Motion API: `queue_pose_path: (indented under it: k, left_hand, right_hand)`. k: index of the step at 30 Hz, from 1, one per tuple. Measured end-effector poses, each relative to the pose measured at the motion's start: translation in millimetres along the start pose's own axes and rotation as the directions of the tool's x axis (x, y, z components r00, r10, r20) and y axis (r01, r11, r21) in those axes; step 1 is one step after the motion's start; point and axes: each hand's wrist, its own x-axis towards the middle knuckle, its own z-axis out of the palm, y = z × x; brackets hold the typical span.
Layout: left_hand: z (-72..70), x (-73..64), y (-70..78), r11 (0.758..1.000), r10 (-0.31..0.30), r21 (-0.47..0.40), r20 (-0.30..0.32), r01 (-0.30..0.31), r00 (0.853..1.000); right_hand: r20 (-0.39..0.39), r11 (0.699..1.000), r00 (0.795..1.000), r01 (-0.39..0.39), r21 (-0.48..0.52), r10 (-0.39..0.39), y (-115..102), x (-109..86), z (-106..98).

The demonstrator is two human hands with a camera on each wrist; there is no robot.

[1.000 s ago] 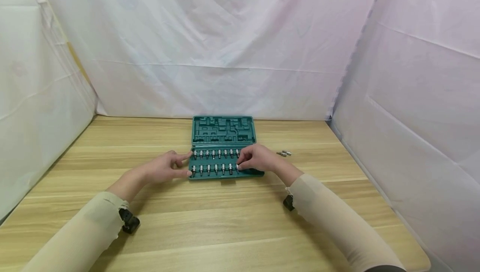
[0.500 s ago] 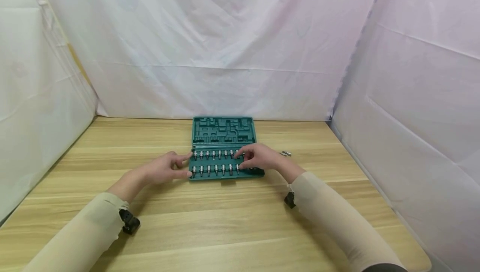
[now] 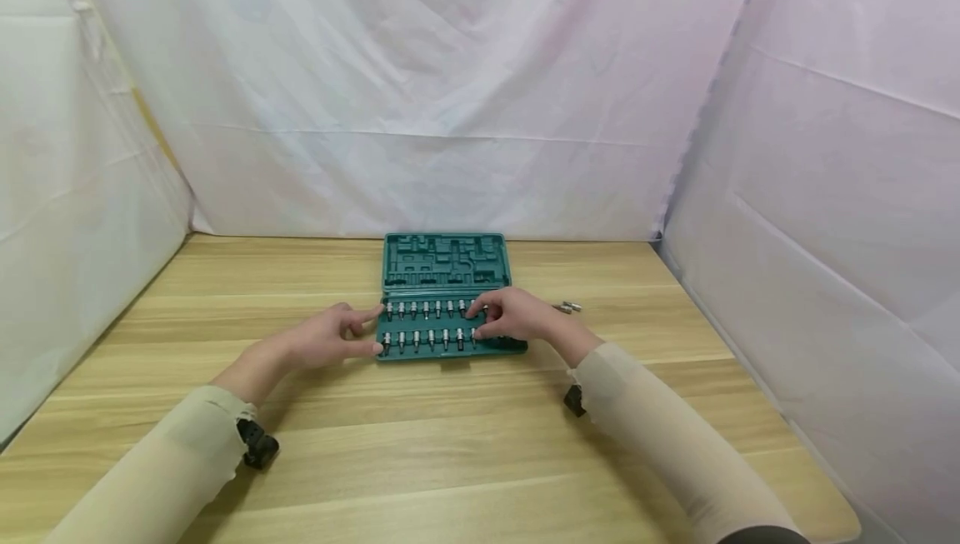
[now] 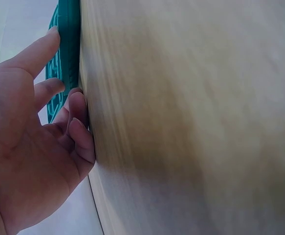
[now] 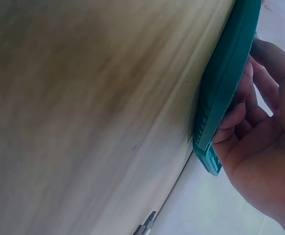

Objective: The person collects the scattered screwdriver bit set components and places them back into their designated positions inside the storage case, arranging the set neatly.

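Note:
A green plastic bit socket case (image 3: 442,325) lies unfolded on the table. Silver and dark bit sockets (image 3: 460,339) stand along its base in two rows. My left hand (image 3: 330,336) steadies the case's left side, thumb at the front corner and index finger towards the back. In the left wrist view that hand's thumb touches the case wall (image 4: 70,44), while its lower fingers rest by the tabletop. Over the right part of the base, my right hand (image 3: 519,315) has thumb and index finger apart, the thumb close to the front row's last visible socket. The hand hides the slots beneath it.
Behind the base lies the moulded lid (image 3: 446,261), folded back towards the white cloth wall (image 3: 420,169). A few loose bit sockets (image 3: 573,306) lie on the wooden table (image 3: 420,461) to the right of the case.
My right thumb and index finger have let go of the last bit socket in the front row and spread apart, the index finger going towards the back row. The left hand stays put.

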Motion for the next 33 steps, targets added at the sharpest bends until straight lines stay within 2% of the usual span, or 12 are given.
queue_pose_path:
  k: [8, 15, 26, 33]
  left_hand:
    - [1.2, 2.7, -0.4, 1.0, -0.003, -0.004, -0.002, 0.003, 1.0]
    - [1.2, 2.6, -0.5, 1.0, -0.007, 0.0, -0.004, 0.007, 1.0]
    - [-0.3, 1.7, 1.1, 1.0, -0.005, 0.003, -0.003, 0.005, 1.0]
    - [-0.2, 1.7, 2.4, 1.0, -0.009, 0.015, 0.0, 0.009, 1.0]
  right_hand:
    - [0.021, 0.999, 1.0, 0.009, 0.032, -0.009, 2.0, -0.5, -1.8]
    - [-0.001, 1.0, 1.0, -0.001, -0.005, 0.001, 0.7, 1.5, 1.1]
    - [0.002, 1.0, 1.0, 0.01, 0.004, -0.01, 1.5, 1.3, 0.4]
    - [0.016, 0.999, 0.999, 0.045, -0.025, -0.045, 4.9, -4.3, -8.2]
